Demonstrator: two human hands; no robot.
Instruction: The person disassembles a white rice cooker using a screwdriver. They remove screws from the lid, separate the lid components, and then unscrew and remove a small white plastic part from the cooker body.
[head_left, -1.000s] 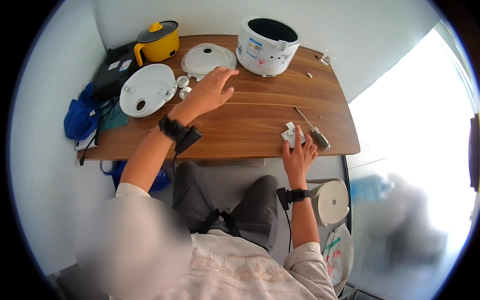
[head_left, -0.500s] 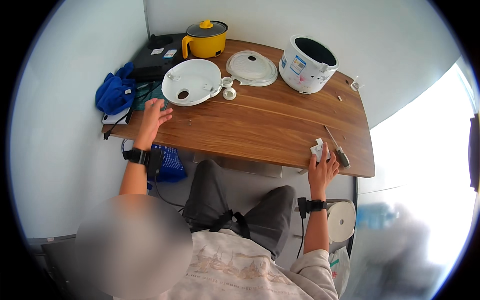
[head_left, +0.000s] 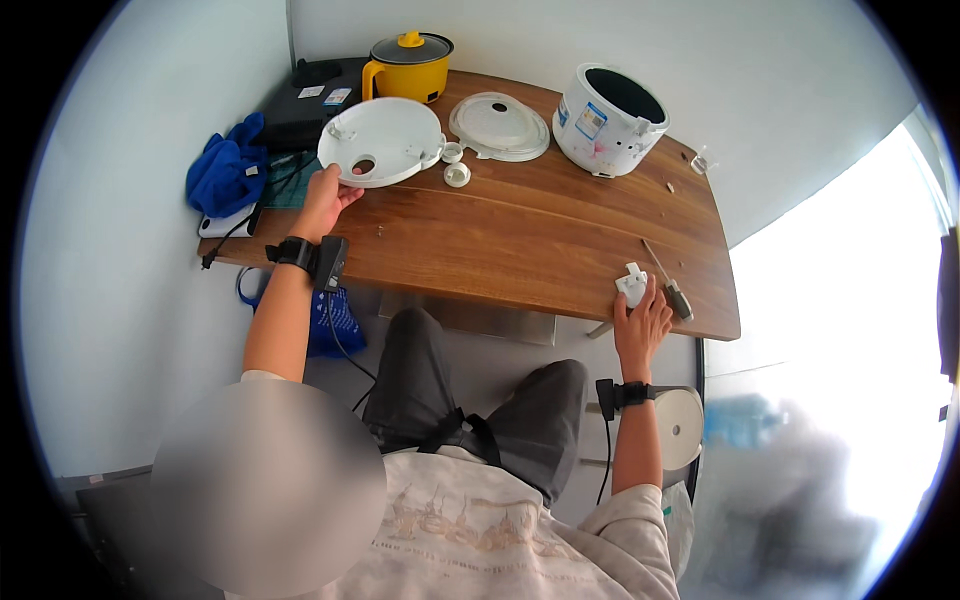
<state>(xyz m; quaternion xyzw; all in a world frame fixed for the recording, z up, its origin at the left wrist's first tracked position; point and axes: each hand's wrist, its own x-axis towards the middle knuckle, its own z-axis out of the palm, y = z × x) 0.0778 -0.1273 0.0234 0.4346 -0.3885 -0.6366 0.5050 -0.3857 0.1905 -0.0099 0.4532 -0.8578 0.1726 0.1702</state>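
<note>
My left hand [head_left: 325, 203] grips the near-left rim of a white round plastic lid shell [head_left: 400, 145], its thumb at the edge and its fingers partly hidden under it. The shell lies hollow side up, with a round hole near that hand. At the front right of the table, my right hand [head_left: 642, 325] has its thumb and fingers round a small white plastic part [head_left: 632, 284], which is partly covered. A screwdriver [head_left: 678, 298] lies just right of this hand. Two small white rings or caps [head_left: 457, 175] sit beside the shell.
A clear-and-white round cover [head_left: 500, 125] and a white rice cooker body [head_left: 612, 120] stand farther back on the wooden table [head_left: 480, 240]. Behind the shell is a yellow pot [head_left: 412, 72]. Blue cloth [head_left: 228, 170] and a cable lie left; small bits lie at right.
My left hand has moved forward from above the table and taken hold of the lid shell's rim; the shell's near edge has shifted away slightly. My right hand stays at the white part.
</note>
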